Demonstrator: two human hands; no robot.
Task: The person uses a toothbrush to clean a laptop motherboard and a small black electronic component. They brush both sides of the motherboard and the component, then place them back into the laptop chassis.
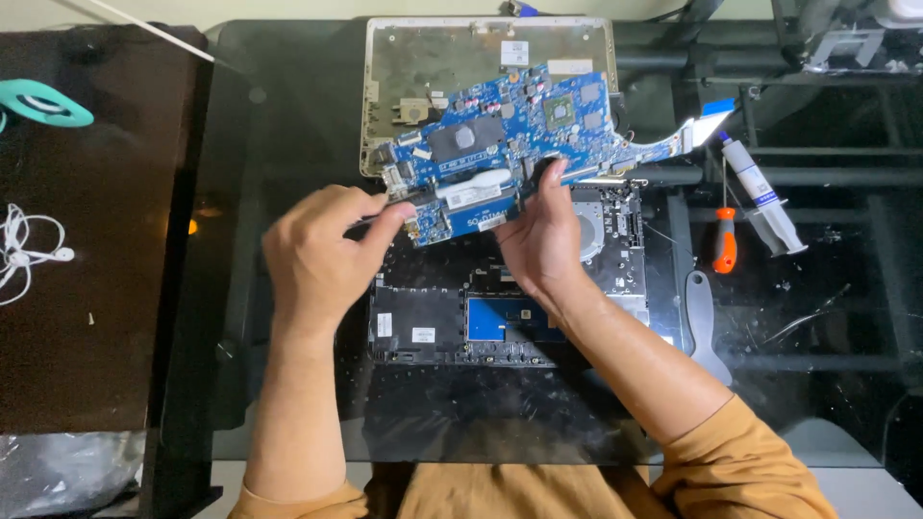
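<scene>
A blue laptop motherboard (519, 135) is lifted and tilted above the opened laptop base (433, 327). My right hand (538, 240) grips the board's lower edge near the middle, thumb on top. My left hand (322, 255) pinches a thin dark tool whose tip touches the board's lower left corner. Under the board lie the base's dark frame, a fan and a blue patch. A silver bottom cover (423, 58) lies behind the board.
On the glass desk to the right lie a thermal paste syringe (764, 192), an orange-handled screwdriver (725, 240) and a grey plastic pry tool (702, 317). At the left are white earphones (24, 250) and a teal tape ring (43, 101) on a dark surface.
</scene>
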